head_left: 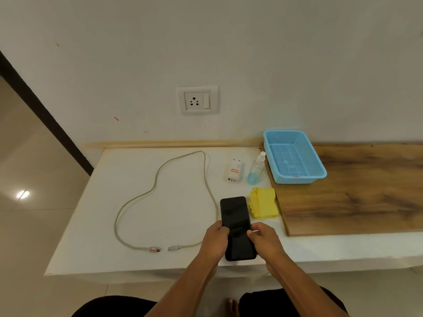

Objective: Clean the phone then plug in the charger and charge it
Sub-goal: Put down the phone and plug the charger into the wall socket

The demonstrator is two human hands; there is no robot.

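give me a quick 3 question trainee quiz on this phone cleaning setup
1. True or false: the charger is plugged into the wall socket.
2. Which thing lies closest to the yellow cloth? A) the cable B) the phone C) the blue basket
3. Fill in: both hands, left and right, hold the ____.

Key:
1. False; it lies on the white table beside the spray bottle.
2. B
3. phone
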